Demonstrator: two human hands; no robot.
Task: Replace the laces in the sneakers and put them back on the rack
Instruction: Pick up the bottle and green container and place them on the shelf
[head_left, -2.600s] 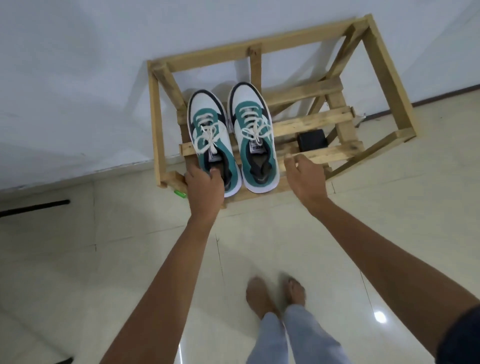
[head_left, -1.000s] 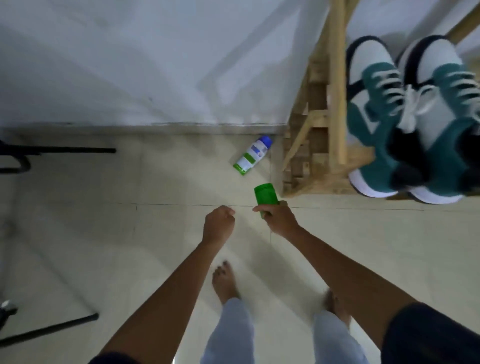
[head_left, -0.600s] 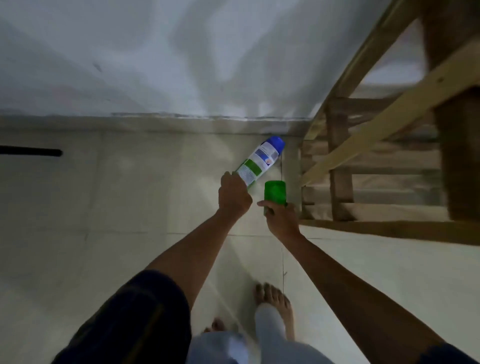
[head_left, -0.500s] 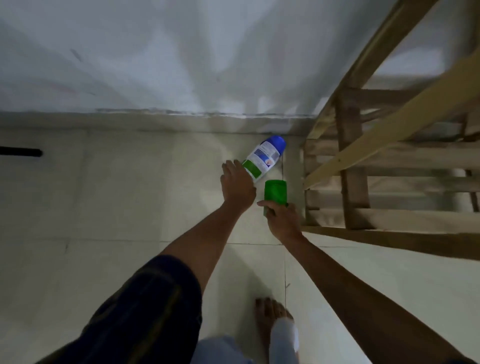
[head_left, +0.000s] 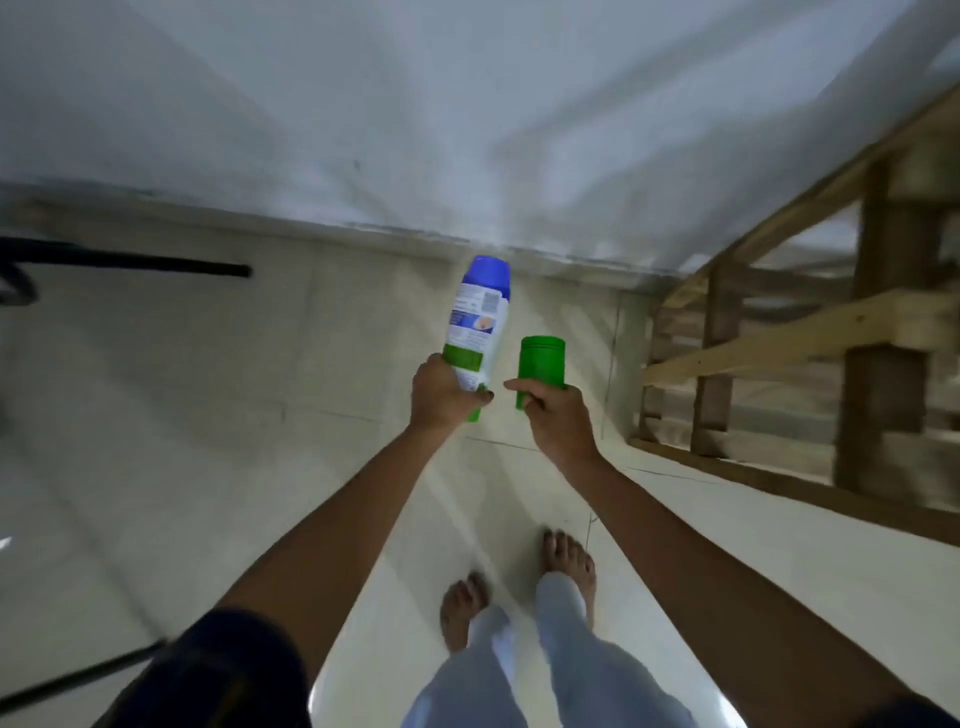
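A pale tiled floor (head_left: 208, 415) meets a white wall (head_left: 467, 104), with the wooden rack (head_left: 779, 343) at the right edge, blurred enough that its shelves are hard to read, and no sneakers appear anywhere in this view. The left hand (head_left: 441, 395) curls its fingers round the lower end of a white spray can (head_left: 478, 322) with a blue cap, held above the floor and tilted away toward the wall. Just beside it, close but apparently not touching, the right hand (head_left: 558, 415) grips the base of a green cap (head_left: 541, 364), while two bare feet (head_left: 566, 551) stand on the tiles below.
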